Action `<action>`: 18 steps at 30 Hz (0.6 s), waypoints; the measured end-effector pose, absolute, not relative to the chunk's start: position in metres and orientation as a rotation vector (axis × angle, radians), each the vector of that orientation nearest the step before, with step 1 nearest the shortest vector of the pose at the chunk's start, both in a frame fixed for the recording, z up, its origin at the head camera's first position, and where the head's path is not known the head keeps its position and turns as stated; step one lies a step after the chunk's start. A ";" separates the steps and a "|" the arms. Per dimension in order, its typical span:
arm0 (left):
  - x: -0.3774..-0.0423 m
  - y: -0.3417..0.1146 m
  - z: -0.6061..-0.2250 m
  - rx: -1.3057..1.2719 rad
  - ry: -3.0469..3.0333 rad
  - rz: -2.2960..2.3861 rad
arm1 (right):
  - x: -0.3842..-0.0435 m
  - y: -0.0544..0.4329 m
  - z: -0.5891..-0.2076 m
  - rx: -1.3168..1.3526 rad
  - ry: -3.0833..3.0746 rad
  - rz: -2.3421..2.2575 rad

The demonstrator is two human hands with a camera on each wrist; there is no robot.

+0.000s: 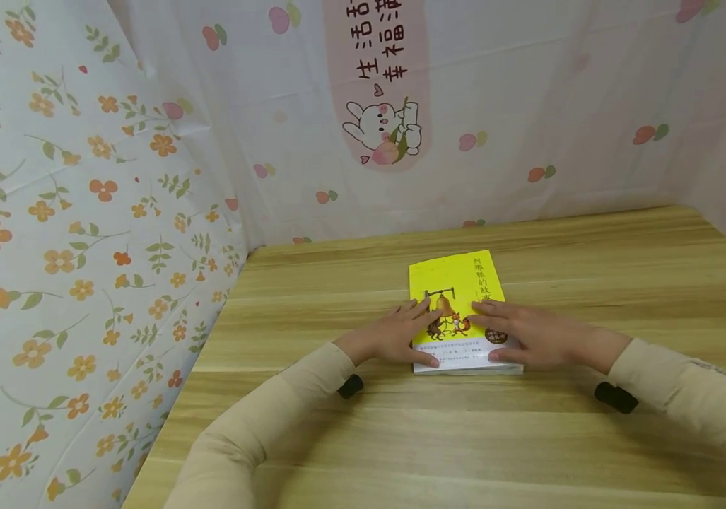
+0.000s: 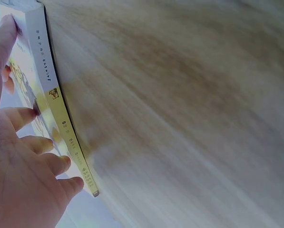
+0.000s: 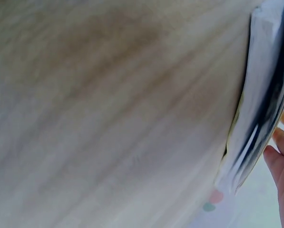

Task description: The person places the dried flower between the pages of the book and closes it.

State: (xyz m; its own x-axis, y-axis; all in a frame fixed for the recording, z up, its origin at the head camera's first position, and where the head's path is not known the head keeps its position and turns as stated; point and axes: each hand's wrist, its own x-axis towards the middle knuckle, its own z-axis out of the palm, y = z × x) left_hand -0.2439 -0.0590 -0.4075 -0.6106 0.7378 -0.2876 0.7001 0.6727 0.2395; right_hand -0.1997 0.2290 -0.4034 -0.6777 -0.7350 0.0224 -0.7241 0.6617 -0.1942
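A yellow paperback book point(image 1: 448, 272) with a white lower band lies flat on the wooden table, its cover showing a bell and a fox. My left hand point(image 1: 394, 332) rests on the left part of the cover, fingers spread and thumb on the white band. From the other side my right hand point(image 1: 528, 334) lies over the right edge, its fingertips on the cover. In the left wrist view the book's spine point(image 2: 65, 121) faces the camera, with the left fingers point(image 2: 42, 145) along it. The right wrist view shows the page edge point(image 3: 258, 104) beside the right fingers point(image 3: 277, 161).
The wooden table point(image 1: 312, 304) extends around the book on all sides. Behind it hangs a white curtain point(image 1: 515, 85) with a rabbit print, and a flowered curtain point(image 1: 83, 212) stands along the left. Dark wrist straps point(image 1: 616, 397) show under both sleeves.
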 end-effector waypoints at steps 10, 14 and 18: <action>-0.248 -0.076 -0.402 1.124 2.561 0.290 | -0.207 0.240 -0.391 -1.170 2.926 -0.412; -0.254 -0.088 -0.397 1.129 2.623 0.333 | -0.211 0.247 -0.384 -1.148 2.975 -0.404; -0.259 -0.103 -0.391 1.120 2.726 0.355 | -0.215 0.255 -0.376 -1.050 3.012 -0.427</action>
State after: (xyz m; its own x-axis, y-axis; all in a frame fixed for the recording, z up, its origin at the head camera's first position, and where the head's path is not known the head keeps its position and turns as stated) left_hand -0.2590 -0.1026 -0.3913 -0.7025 0.7084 -0.0685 0.6673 0.6890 0.2829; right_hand -0.2147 0.2547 -0.3756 -0.7847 -0.5995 0.1579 -0.6198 0.7524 -0.2233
